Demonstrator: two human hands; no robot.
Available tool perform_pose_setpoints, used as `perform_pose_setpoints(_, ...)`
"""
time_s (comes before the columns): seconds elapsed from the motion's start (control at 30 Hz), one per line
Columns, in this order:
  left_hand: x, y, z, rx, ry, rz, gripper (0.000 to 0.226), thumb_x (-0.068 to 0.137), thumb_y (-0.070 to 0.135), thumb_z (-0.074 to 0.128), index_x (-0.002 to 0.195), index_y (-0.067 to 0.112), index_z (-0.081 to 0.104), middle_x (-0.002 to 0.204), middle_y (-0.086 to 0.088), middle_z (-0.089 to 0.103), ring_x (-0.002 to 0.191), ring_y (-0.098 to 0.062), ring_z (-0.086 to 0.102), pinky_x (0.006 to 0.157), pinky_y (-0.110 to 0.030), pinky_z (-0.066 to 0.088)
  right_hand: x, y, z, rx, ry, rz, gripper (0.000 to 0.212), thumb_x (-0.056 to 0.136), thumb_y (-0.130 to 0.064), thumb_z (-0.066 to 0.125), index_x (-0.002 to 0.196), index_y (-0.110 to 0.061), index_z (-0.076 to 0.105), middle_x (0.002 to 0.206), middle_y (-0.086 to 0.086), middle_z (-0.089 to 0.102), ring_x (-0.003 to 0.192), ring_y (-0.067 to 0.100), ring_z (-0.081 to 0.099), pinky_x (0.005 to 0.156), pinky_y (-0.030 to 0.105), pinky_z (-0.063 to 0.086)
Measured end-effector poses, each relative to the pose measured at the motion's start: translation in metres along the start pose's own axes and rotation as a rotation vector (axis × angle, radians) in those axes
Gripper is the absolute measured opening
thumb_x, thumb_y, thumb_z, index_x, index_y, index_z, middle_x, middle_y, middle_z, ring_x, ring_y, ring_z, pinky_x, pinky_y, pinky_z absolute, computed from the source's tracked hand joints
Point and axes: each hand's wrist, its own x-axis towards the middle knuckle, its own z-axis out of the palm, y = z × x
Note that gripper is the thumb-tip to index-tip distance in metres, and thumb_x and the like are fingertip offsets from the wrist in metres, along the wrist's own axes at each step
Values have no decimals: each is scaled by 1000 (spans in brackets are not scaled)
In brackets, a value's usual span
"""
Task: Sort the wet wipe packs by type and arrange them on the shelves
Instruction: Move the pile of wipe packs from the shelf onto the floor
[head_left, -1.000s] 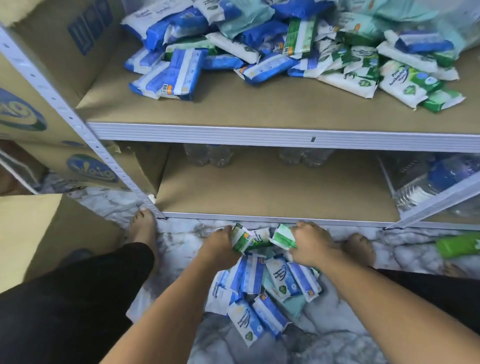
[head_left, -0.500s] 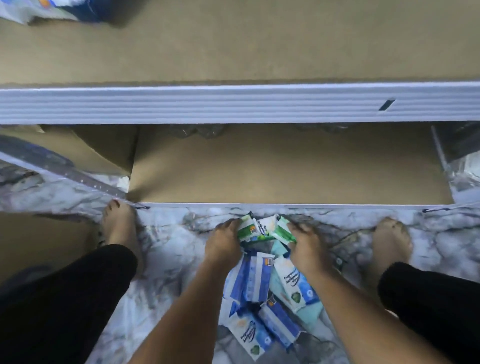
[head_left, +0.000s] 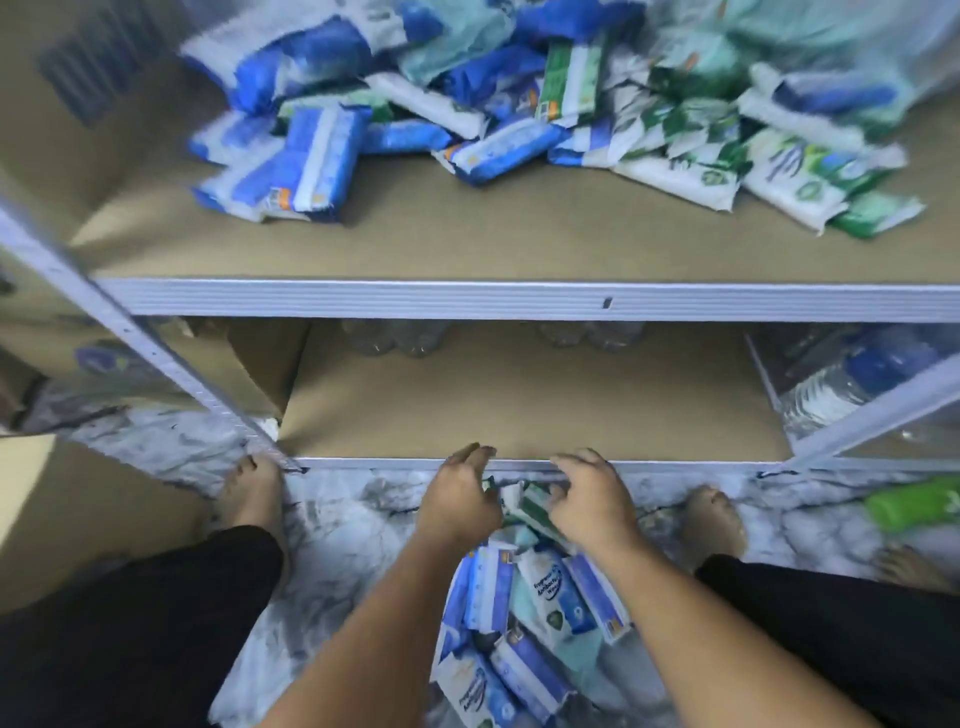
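Looks down on a metal shelf rack (head_left: 519, 299) spanning 9 to 3 o'clock. Finds on its upper shelf (head_left: 467, 244), at 12 o'clock, a jumbled heap of wet wipe packs (head_left: 519, 104), blue, teal and green-white mixed, so not yet sorted. Shows the lower shelf (head_left: 519, 405), at centre, bare along its front. Shows a smaller floor pile (head_left: 524, 613), mostly blue, at 6 o'clock on the marble floor (head_left: 337, 519).

Stretches the fingers of the left hand (head_left: 460, 499) forward, loose, nothing seen in that grip. Curls the right hand (head_left: 592, 499) over the green-white packs (head_left: 530, 506) at the pile's 12 o'clock end; cannot tell through the blur whether that grip clasps them or merely touches.

Looks like pulling the green-white type from the floor pile. Calls next for a sure hold on those packs alone, then a short lift toward 12 o'clock onto the lower shelf.
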Motion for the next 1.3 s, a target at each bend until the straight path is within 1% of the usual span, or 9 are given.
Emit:
perform_pose_setpoints(0.23,-11,104,-74,52,236,390,54,76,17,45,126,16,65,139,-5,59,129,-23,54,107,-29,45,-9,-47,-147,-23,313,-160,27,81,-15,58,101,-21,75,104,0,71,99,29,65,81,33,54)
perform_pose_setpoints(0.33,-21,149,-107,87,353,600,47,75,14,48,118,21,66,128,5,61,114,-18,61,90,-28,53,-10,-53,-207,-22,482,-260,27,77,-19,52,91,-18,75,92,2,73,88,30,66,76,35,54)
perform_pose_setpoints(0.53,-9,208,-137,136,454,803,35,79,12,50,110,18,64,116,1,61,100,-26,61,81,-41,52,9,-36,-278,30,555,-188,31,81,-12,61,109,-20,72,103,1,67,101,27,60,86,36,52)
perform_pose_setpoints(0.8,68,258,-128,317,367,658,56,88,29,50,143,17,47,150,-4,46,139,-26,41,110,-44,40,52,-8,-297,-207,426,37,59,91,-26,52,149,-34,39,163,-6,21,145,29,16,108,52,25)
perform_pose_setpoints(0.9,96,269,-122,372,279,561,62,98,40,44,154,20,30,162,-3,29,152,-25,17,121,-46,20,68,-5,-305,-275,370,74,65,94,-31,48,154,-37,25,164,-9,16,145,28,15,108,54,22)
perform_pose_setpoints(1.03,109,272,-116,456,292,505,60,98,55,33,154,34,25,154,-1,32,144,-29,24,114,-52,26,81,-6,-312,-337,409,107,60,90,-50,54,146,-35,40,145,-5,35,128,29,27,98,49,28)
perform_pose_setpoints(1.13,104,268,-117,373,399,529,46,96,56,37,135,38,52,130,-2,46,123,-30,40,100,-48,38,84,-12,-313,-295,415,131,50,86,-63,59,127,-34,60,135,-3,44,126,28,31,95,47,29)
perform_pose_setpoints(1.2,100,263,-120,238,494,564,37,95,54,42,104,26,64,108,-3,52,103,-30,48,91,-43,44,82,-18,-311,-266,410,150,48,82,-67,62,117,-34,64,131,-3,49,127,27,33,96,48,29)
perform_pose_setpoints(1.3,94,250,-130,44,599,527,38,87,44,64,62,22,46,78,-1,49,76,-28,52,72,-35,46,76,-27,-307,-239,378,136,48,77,-69,64,105,-30,61,120,-4,56,122,26,44,97,47,35)
